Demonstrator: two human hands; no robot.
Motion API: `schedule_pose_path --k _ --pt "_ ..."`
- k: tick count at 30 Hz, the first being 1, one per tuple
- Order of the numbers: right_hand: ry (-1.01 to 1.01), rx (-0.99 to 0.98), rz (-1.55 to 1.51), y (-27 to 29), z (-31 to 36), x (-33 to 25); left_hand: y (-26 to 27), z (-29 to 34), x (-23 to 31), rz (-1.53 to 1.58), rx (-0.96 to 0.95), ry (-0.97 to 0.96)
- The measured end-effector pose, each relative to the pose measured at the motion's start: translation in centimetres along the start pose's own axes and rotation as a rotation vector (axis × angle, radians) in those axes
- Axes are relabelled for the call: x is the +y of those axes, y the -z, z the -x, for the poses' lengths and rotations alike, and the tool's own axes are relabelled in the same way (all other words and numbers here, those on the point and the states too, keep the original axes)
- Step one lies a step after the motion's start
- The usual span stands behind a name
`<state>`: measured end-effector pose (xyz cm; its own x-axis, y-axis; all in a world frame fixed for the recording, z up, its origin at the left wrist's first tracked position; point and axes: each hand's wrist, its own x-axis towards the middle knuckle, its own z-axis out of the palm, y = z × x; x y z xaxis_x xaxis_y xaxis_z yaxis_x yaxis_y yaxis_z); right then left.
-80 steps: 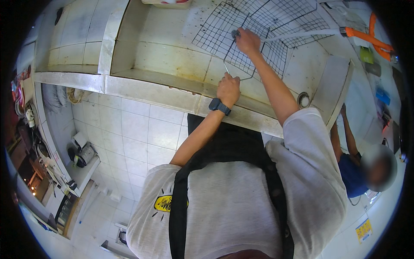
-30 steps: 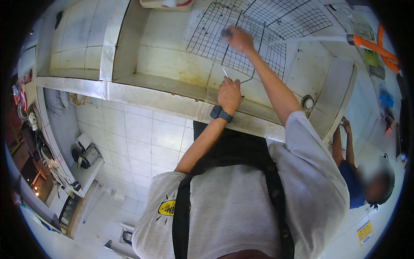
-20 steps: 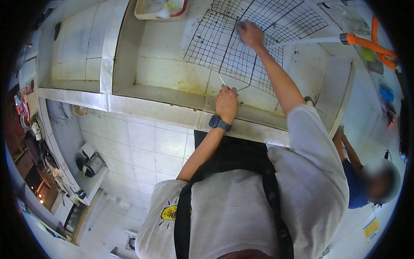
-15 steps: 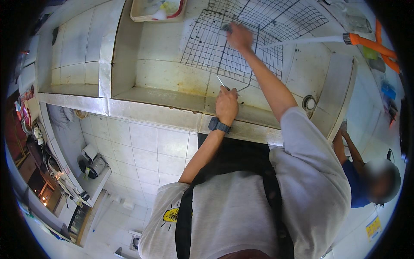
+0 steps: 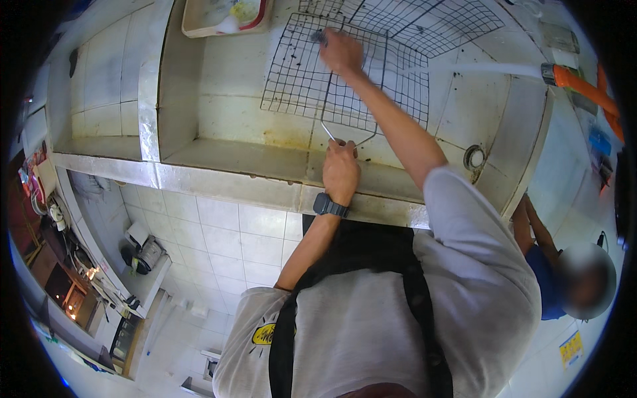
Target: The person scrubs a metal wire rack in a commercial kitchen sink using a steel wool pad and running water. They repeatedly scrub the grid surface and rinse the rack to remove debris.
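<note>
A black wire grill rack (image 5: pixel 292 79) lies in a white tiled sink (image 5: pixel 229 113), with dark specks on its mesh. My left hand (image 5: pixel 341 171), below a wrist with a dark watch, is closed around the metal handle (image 5: pixel 328 130) at the rack's near edge. Over the rack's far left part, my right hand (image 5: pixel 343 54) presses a small dark scouring pad (image 5: pixel 318 38) to the wires; its fingers are partly blurred. A second mesh panel (image 5: pixel 444 26) stretches behind the rack to the right.
Water streams from an orange hose (image 5: pixel 584 89) at right toward the rack. A red-rimmed tray (image 5: pixel 192 30) holding suds and a yellow sponge (image 5: pixel 242 11) sits at the far left. A round drain (image 5: pixel 474 158) lies at right. Another person (image 5: pixel 544 265) is beyond the sink's right side.
My right hand has moved left across the mesh with the scouring pad. My left hand keeps its hold on the handle. The whole view has shifted slightly.
</note>
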<state>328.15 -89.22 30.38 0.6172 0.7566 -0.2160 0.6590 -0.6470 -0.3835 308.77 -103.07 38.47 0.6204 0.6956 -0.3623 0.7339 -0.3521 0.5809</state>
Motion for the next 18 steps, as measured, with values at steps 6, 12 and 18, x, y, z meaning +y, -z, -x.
schedule_pose_path --k 6,12,18 --pt "0.351 -0.04 -0.169 1.3 7.6 0.4 0.1 0.2 -0.1 0.008 -0.012 0.053" --pt "-0.09 0.193 -0.072 2.2 -1.1 11.5 0.5 -0.4 0.7 0.047 -0.027 0.047" --pt "0.039 0.041 -0.045 3.2 11.7 5.1 0.0 -0.1 0.1 0.085 0.014 0.107"
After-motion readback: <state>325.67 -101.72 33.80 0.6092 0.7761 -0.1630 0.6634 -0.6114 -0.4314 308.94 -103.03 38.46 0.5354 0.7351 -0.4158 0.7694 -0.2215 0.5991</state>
